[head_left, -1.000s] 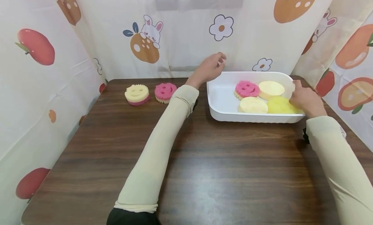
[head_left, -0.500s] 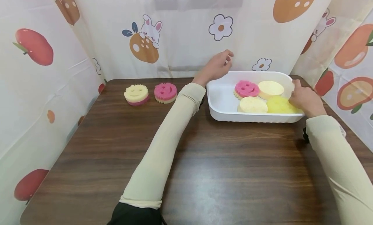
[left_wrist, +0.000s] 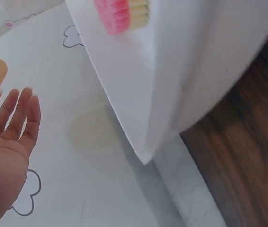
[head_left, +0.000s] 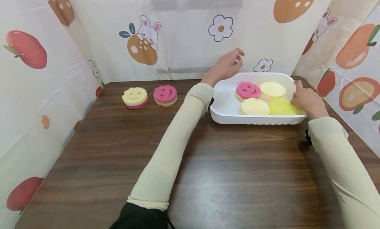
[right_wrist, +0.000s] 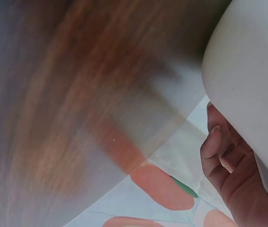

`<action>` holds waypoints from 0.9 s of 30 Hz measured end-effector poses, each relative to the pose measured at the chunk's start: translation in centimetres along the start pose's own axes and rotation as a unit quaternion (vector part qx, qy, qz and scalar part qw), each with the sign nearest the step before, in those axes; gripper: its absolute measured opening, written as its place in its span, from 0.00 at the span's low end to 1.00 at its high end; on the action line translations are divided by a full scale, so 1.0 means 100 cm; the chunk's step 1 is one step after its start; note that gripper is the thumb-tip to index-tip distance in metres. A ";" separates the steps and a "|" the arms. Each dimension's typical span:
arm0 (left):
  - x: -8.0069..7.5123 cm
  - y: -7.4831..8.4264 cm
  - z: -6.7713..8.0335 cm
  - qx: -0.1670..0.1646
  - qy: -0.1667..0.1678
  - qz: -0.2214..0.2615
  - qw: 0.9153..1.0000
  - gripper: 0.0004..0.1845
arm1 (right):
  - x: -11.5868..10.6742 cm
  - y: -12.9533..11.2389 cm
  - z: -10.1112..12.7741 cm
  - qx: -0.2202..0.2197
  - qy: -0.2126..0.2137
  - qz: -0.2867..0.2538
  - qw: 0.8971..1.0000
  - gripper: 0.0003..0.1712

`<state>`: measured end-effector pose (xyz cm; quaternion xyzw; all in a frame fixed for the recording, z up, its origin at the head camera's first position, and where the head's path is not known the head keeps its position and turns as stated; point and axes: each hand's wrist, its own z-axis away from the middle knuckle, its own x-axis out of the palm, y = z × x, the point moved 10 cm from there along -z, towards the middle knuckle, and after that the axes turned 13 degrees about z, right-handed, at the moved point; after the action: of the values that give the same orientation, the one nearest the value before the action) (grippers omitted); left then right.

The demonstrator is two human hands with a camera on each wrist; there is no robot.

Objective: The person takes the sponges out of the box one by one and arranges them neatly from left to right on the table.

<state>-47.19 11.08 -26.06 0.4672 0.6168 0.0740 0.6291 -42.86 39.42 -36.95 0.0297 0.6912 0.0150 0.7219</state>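
A white plastic tray (head_left: 225, 119) stands at the back right of the table. In it lie a pink smiley sponge (head_left: 247, 90), two pale yellow round sponges, one at the back (head_left: 272, 90) and one in front (head_left: 254, 107), and a bright yellow sponge (head_left: 283, 107). My right hand (head_left: 308, 100) grips the tray's right end; in the right wrist view its bent fingers (right_wrist: 211, 142) lie against the outer wall. My left hand (head_left: 227, 64) hovers above the tray's back left corner, holding nothing. Its fingers (left_wrist: 18, 111) are loosely bent in the left wrist view.
Two more smiley sponges, one yellow on top (head_left: 135, 97) and one pink on top (head_left: 165, 95), sit on the dark wooden table (head_left: 118, 156) left of the tray. Printed white curtains (head_left: 184, 31) stand close behind and at both sides.
My left hand has drifted right, from beside the tray to over its back left corner. My right hand stays at the tray's right end. The head view has turned slightly right.
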 end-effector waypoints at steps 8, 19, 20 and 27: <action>0.008 0.005 -0.011 0.000 0.006 0.028 1.000 0.22 | 0.005 0.005 0.002 0.010 -0.006 0.002 1.000 0.38; 0.009 0.015 -0.022 0.015 0.009 0.005 1.000 0.21 | -0.002 -0.003 -0.004 0.009 -0.001 -0.001 1.000 0.38; 0.010 0.016 -0.023 0.014 0.006 0.006 1.000 0.21 | -0.002 -0.003 -0.004 0.011 -0.003 0.000 1.000 0.38; 0.024 0.016 -0.030 0.008 -0.018 -0.010 1.000 0.22 | 0.001 0.001 -0.003 0.023 -0.017 0.005 1.000 0.39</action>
<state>-48.37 15.02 -26.07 0.4678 0.6102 0.0542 0.6371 -43.18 39.57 -37.10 0.0504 0.6787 0.0024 0.7326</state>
